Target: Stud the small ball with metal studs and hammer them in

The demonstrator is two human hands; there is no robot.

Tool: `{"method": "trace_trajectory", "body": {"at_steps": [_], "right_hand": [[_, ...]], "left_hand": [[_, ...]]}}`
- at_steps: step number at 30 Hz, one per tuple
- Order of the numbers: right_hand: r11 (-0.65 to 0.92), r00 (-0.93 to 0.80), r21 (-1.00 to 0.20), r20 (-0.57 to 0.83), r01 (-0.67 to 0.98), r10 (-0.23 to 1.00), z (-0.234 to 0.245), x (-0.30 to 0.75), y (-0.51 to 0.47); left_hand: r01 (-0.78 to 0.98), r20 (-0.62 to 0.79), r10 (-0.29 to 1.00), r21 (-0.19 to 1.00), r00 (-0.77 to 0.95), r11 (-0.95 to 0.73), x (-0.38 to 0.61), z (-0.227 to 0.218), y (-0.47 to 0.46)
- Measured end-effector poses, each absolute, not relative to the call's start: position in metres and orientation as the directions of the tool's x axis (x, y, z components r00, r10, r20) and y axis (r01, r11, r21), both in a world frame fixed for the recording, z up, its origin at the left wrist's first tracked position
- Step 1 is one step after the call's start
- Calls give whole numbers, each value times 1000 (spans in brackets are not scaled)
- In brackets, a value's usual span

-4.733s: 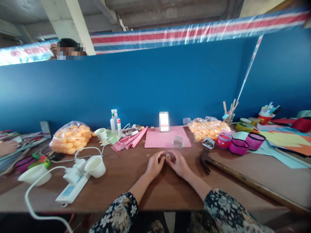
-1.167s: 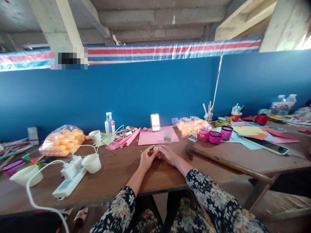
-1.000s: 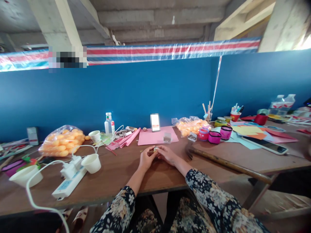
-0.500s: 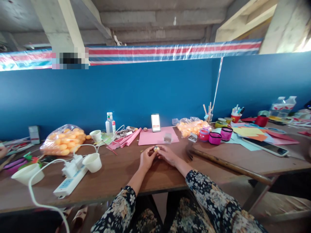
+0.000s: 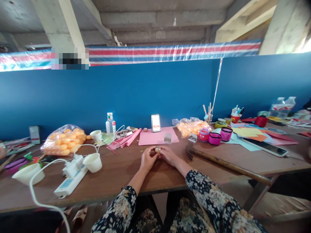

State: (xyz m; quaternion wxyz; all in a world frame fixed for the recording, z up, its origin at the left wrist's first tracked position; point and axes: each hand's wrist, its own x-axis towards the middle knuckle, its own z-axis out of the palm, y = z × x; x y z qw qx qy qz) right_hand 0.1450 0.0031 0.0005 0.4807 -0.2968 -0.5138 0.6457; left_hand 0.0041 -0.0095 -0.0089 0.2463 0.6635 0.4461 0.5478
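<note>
A small shiny metallic ball point(image 5: 157, 149) is pinched between both my hands just above the brown table point(image 5: 167, 176). My left hand point(image 5: 148, 158) holds it from the left with the fingertips. From the right, my right hand point(image 5: 168, 155) grips it with thumb and fingers. Whether the ball is a bell is too small to tell. Behind the hands lies a pink sheet point(image 5: 148, 137), with a small clear plastic box point(image 5: 167, 138) and another small shiny ball point(image 5: 145, 129) on it. A hammer point(image 5: 218, 160) with a long wooden handle lies right of my right hand.
Left are a power strip point(image 5: 70, 183) with cables, paper cups point(image 5: 92, 162) and a bag of orange balls point(image 5: 64, 140). Another bag of balls point(image 5: 191, 127), purple bands point(image 5: 215, 138), coloured paper point(image 5: 250, 132) and a phone point(image 5: 266, 147) lie right. A blue partition point(image 5: 155, 87) stands behind.
Both hands have shifted very slightly to the right, and the metallic ball looks a little turned between the fingers. Nothing on the table has moved.
</note>
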Motion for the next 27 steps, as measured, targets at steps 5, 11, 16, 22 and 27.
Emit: {"method": "trace_trajectory", "body": {"at_steps": [5, 11, 16, 22, 27], "right_hand": [[-6, -399, -939, 139, -343, 906, 1, 147, 3], [-71, -388, -927, 83, -367, 918, -1, 148, 6], [-66, -383, -922, 94, -382, 919, -2, 148, 6], [-48, -365, -934, 91, -355, 926, 0, 147, 5], [-72, -371, -927, 76, -368, 925, 0, 147, 6]], "left_hand": [[312, 514, 857, 808, 42, -500, 4, -5, -10], [293, 505, 862, 819, 38, -492, 3, -5, -11], [287, 503, 863, 820, 49, -495, 4, -4, -11], [287, 515, 855, 812, 54, -508, 4, -4, -11], [260, 497, 867, 834, 30, -487, 5, -4, -10]]}}
